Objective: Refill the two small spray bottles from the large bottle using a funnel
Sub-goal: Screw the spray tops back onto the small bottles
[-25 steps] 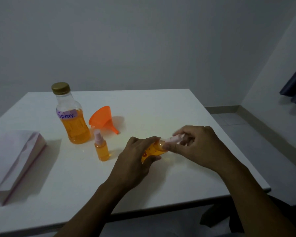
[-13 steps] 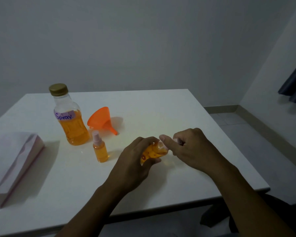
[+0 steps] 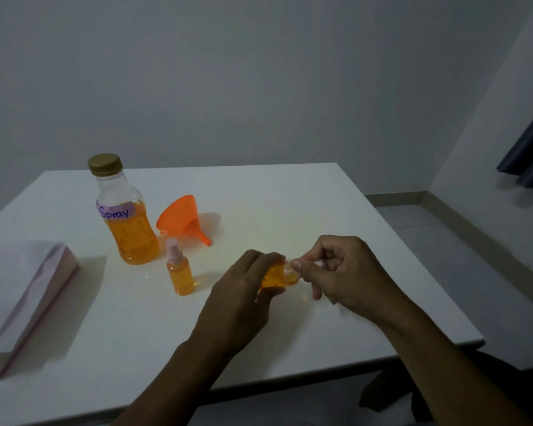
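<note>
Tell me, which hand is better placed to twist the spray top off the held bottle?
The right hand: it pinches the spray top, while the left hand grips the small bottle by its body.

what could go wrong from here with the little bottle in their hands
1. The held spray bottle lies tilted in the left hand with orange liquid inside. If the spray top pinched by the right hand comes off at this angle, liquid could spill onto the table.
2. The other small bottle stands close to the left hand and might get knocked over.
</note>
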